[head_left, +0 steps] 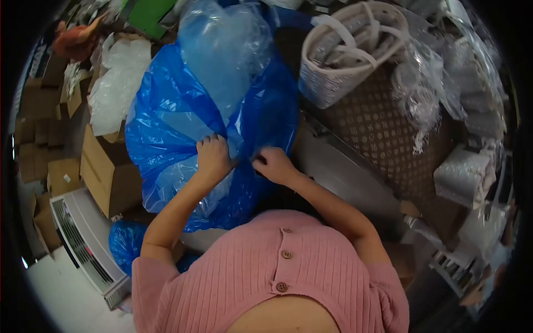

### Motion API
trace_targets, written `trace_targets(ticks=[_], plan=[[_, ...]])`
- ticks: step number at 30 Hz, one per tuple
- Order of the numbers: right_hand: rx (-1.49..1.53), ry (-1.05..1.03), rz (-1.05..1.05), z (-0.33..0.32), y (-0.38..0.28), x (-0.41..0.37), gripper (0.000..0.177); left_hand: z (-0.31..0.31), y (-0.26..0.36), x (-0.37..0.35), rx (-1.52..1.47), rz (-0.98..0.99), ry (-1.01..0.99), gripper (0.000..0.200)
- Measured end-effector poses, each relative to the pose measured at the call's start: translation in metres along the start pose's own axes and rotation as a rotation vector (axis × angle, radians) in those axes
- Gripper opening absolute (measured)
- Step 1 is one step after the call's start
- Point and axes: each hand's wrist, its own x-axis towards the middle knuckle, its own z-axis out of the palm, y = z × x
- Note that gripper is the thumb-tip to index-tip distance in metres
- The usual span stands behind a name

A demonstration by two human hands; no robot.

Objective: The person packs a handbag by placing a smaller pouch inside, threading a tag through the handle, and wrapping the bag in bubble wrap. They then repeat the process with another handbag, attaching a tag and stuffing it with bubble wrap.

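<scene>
A large blue plastic bag (166, 97) stands bunched in front of me, with clear plastic (225, 50) bulging from its top. More clear film shows through its near side. My left hand (214, 156) is closed over the gathered plastic at the bag's middle, knuckles up. Just to the right, my right hand (276, 165) is curled with thumb and finger close together, near the same gather. What lies between those fingertips is slightly blurred and I cannot make it out.
A white woven basket (333, 83) with handles holds clear plastic, back right, beside a brown patterned surface (383, 127). Clear wrap (419, 94) lies farther right. On the left are an open cardboard box (105, 172), bubble wrap (119, 83), a white vented appliance (86, 244) and a smaller blue bag (125, 244).
</scene>
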Motion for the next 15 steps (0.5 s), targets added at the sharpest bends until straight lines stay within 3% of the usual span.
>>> trace_targets(ticks=[2,5,6,8,9,10,12,14,15], plan=[[-0.06,0.012,-0.039,0.011,-0.004,-0.009,0.019,0.033,0.006,0.017,0.137,-0.104,0.099,0.038],[0.028,0.221,-0.04,0.022,-0.005,-0.041,0.021,0.043,0.007,0.036,0.181,-0.203,0.09,0.025],[0.067,0.301,-0.05,0.02,-0.01,-0.055,0.021,0.05,0.002,0.035,0.203,-0.14,0.19,0.022],[0.088,0.468,-0.041,0.013,-0.007,-0.088,0.021,0.05,0.006,0.04,0.235,-0.176,0.187,0.029],[0.138,0.556,-0.058,0.012,-0.007,-0.106,0.02,0.075,-0.045,0.07,0.238,-0.087,0.206,0.029],[0.185,0.633,-0.09,0.011,-0.007,-0.126,0.019,0.096,-0.072,0.107,0.056,-0.043,-0.083,0.042],[0.247,0.754,-0.053,0.009,-0.007,-0.171,0.02,0.033,0.031,0.049,0.177,-0.292,0.035,0.054],[0.313,0.822,-0.035,0.017,-0.003,-0.218,0.021,0.073,0.02,0.052,0.515,-0.194,0.05,0.052],[0.329,0.899,0.008,0.024,0.002,-0.242,0.021,0.072,0.021,0.046,0.457,-0.171,0.033,0.046]])
